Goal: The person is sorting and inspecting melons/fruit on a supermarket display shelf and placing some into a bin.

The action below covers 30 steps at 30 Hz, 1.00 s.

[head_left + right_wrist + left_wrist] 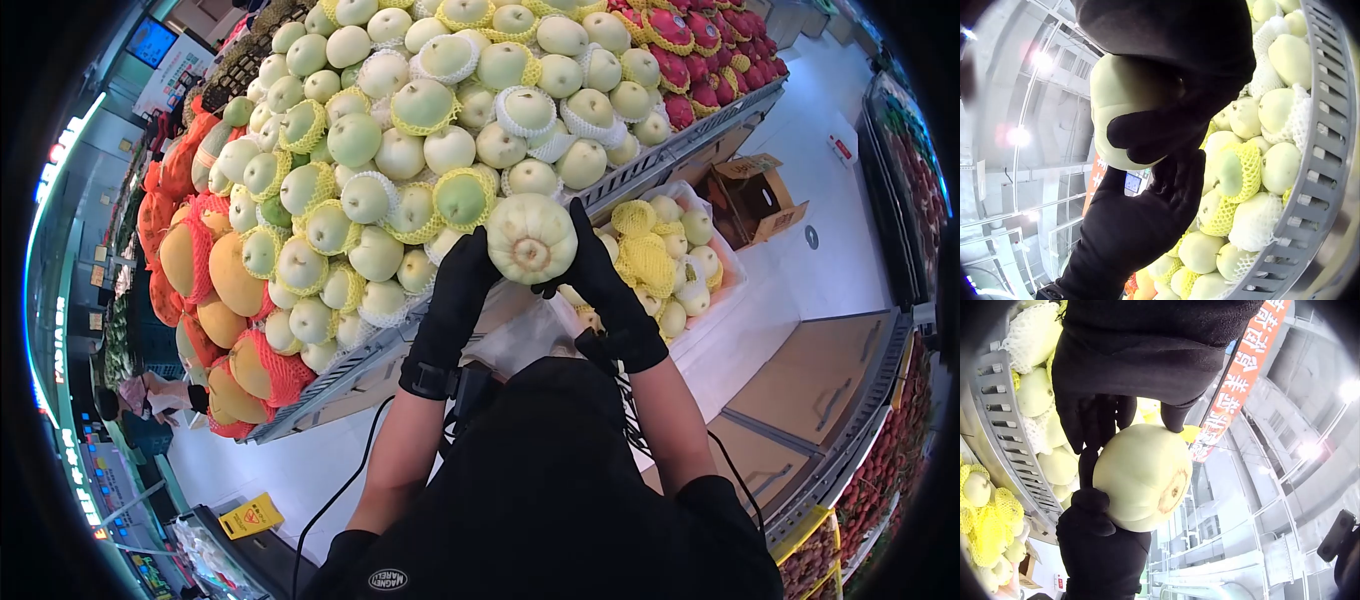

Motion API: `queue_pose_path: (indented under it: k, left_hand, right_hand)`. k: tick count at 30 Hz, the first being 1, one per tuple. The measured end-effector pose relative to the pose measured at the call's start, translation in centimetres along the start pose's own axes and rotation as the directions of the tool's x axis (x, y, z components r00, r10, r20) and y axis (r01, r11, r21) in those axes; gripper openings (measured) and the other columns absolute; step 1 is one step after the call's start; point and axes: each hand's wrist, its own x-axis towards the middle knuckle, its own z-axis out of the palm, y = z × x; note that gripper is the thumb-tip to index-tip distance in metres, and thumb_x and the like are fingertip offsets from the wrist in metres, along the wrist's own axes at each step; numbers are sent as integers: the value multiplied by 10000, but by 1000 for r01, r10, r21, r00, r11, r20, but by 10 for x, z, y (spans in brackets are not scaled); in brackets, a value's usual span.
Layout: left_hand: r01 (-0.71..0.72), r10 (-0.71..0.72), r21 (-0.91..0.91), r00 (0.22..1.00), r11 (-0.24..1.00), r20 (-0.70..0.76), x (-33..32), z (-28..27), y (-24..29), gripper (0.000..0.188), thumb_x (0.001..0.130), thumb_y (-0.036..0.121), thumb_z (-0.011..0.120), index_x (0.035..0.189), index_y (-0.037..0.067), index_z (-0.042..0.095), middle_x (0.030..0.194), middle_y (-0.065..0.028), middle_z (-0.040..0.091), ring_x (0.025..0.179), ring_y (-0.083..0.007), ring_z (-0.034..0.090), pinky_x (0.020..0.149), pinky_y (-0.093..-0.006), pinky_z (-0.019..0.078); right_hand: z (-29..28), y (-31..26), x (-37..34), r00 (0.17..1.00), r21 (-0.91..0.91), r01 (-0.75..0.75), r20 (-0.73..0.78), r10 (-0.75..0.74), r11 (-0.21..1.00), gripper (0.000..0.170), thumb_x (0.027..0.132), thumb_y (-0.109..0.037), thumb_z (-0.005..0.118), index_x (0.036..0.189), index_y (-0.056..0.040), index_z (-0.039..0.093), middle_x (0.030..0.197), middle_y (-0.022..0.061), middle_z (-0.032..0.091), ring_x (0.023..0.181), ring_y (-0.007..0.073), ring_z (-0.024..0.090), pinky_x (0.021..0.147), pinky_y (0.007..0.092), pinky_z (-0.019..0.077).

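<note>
A pale green round melon (532,238) is held up between two black-gloved hands, its ringed blossom end facing the head camera. The left hand (466,284) grips its left side, and the right hand (598,272) grips its right side with fingers curled beneath. In the left wrist view the melon (1142,477) sits between the left hand (1138,369) above and the right hand (1102,540) below. The right wrist view has the right hand (1172,69) over the melon (1116,100), covering part of it, and the left hand (1141,219) under it.
A slatted-edge stand (340,375) carries a large heap of pale melons (355,139), orange-netted melons (240,275) and red dragon fruit (705,70). Right of the hands are a crate of melons (672,255) and an open cardboard box (750,205). A yellow sign (251,515) is at lower left.
</note>
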Motion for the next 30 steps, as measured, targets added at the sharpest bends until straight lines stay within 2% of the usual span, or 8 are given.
queue_pose_path:
  k: [4,9,11,14,16,22,26,30]
  left_hand:
    - [-14,17,152,1000,988,-15,1,-2,16,269,843,-24,597,1109,6,564,1008,-128,606,952,-266,595,859,-331,474]
    - [-37,36,-21,997,999,-63,-2,1,9,283,815,-25,615,1091,4,559,1017,-152,590,954,-310,593,849,-367,476]
    - [-17,15,-116,1000,993,-19,-3,3,9,311,843,36,613,1147,17,550,1078,-160,586,1004,-307,592,878,-377,477]
    - [173,-128,-491,984,854,123,-3,4,7,417,931,244,562,1291,51,478,1207,-198,549,1095,-324,574,943,-404,472]
    - [464,-314,-784,880,413,356,-3,6,10,554,976,412,486,1400,72,379,1291,-228,503,1148,-347,552,986,-429,462]
    - [349,-134,-667,926,658,352,-6,11,18,717,958,511,446,1424,-1,257,1376,-246,408,1222,-378,488,1011,-496,452]
    - [451,-262,-886,873,111,411,-8,10,11,780,919,471,555,1426,-24,229,1395,-244,374,1279,-378,425,1011,-513,448]
    - [431,-210,-891,893,143,398,-10,7,2,763,888,359,626,1435,-3,236,1405,-212,383,1288,-356,424,1040,-497,419]
  right_hand:
    - [-2,15,3,816,-583,524,132,-563,621,603,1011,-506,305,1330,-8,423,1167,142,587,1018,212,611,819,370,547]
    - [-8,11,-7,993,401,13,103,-60,916,474,1018,-367,421,1342,-22,433,1222,102,566,1139,181,546,936,338,486]
    - [-19,22,-4,950,-28,298,106,-293,954,476,1003,-355,459,1342,-22,435,1240,101,554,1128,178,547,962,333,462]
    - [-11,14,-5,946,35,319,54,-320,947,499,967,-337,530,1341,-20,433,1261,100,534,1137,176,534,989,335,432]
    - [0,4,-8,944,52,331,-30,-330,942,530,933,-317,587,1339,-16,427,1268,101,521,1149,182,521,995,339,421]
    - [19,3,-11,783,-757,412,10,-622,507,818,699,-231,808,1356,-10,373,1309,165,442,1213,296,463,1023,397,390]
    - [20,9,-9,811,-699,476,116,-573,533,907,640,-220,835,1377,-13,348,1317,183,421,1265,322,414,1050,415,366]
    - [16,11,-11,823,-654,505,168,-542,564,936,648,-216,843,1403,-28,322,1332,183,414,1293,323,391,1072,412,348]
